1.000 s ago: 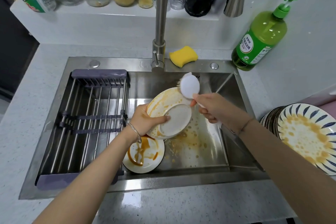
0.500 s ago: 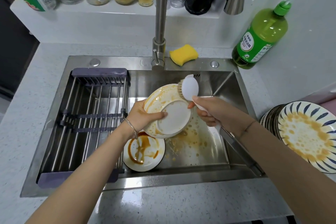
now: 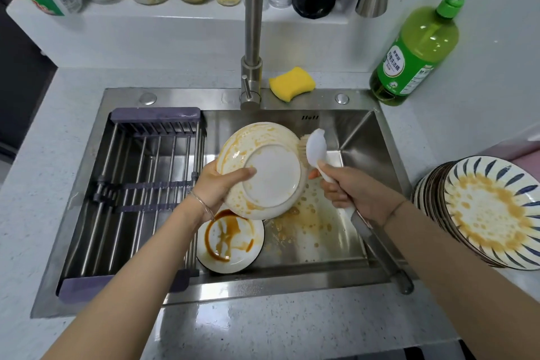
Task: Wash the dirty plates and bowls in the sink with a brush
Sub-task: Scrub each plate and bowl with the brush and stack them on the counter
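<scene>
My left hand point(image 3: 217, 184) grips a white plate point(image 3: 263, 169) by its left rim, underside facing me, with orange sauce smeared on it, above the steel sink point(image 3: 321, 242). My right hand point(image 3: 350, 193) holds a white-handled brush point(image 3: 315, 149), whose bristles touch the plate's upper right edge. Below the held plate lies a second white plate point(image 3: 230, 242) streaked with brown sauce on the sink floor. A stack of dirty blue-striped plates point(image 3: 485, 213) sits on the counter at the right.
A grey drying rack point(image 3: 140, 193) fills the sink's left half. The tap point(image 3: 252, 38) rises behind the sink, with a yellow sponge point(image 3: 292, 83) beside it. A green soap bottle point(image 3: 418, 47) stands at the back right. Jars line the rear shelf.
The brush has come down from above the plate to touch its upper right edge. The plate stays in my left hand, about where it was.
</scene>
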Demonstrator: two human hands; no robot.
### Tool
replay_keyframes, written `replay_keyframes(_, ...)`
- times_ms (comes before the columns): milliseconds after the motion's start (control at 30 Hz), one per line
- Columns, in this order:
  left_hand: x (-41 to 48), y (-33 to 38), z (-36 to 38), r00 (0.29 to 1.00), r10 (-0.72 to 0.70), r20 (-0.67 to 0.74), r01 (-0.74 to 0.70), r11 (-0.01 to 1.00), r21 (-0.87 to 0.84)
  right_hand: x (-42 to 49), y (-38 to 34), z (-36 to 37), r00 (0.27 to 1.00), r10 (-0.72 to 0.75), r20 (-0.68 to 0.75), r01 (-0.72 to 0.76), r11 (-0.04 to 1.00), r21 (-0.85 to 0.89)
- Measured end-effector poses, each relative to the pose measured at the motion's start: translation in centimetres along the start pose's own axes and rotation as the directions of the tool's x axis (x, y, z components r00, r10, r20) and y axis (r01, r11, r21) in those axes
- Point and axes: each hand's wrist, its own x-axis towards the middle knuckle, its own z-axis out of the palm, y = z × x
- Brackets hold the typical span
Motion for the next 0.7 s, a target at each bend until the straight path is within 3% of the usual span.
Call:
replay_keyframes(167,-0.1,-0.4,-0.6,0.997,-0.059,-0.049,0.054,0.993,-0.102,-0.9,3.7,0.7,0.994,0.110,0.029,-0.110,0.994,0.014)
replay_keyframes(333,0.0,-1.2,0.1,0.993,-0.100,-0.055,0.095,0.991,-0.091,0.0,0.9,0.6,0.999,0.018,-0.046,-0.015,0.998,0.064)
replay_keyframes(533,0.6,-1.6,0.2,0.981,-0.166,-0.102,0.137,0.961,-0.241,-1.9,4.0,2.3,0.999,0.054,-0.003,-0.054,0.998,-0.023)
replay_keyframes(700,1.0,-2.4,1.1,0.970,-0.238,-0.052,0.205,0.914,-0.350,-1.2,2.5,2.1,0.988,-0.045,-0.148,0.031,0.995,-0.095)
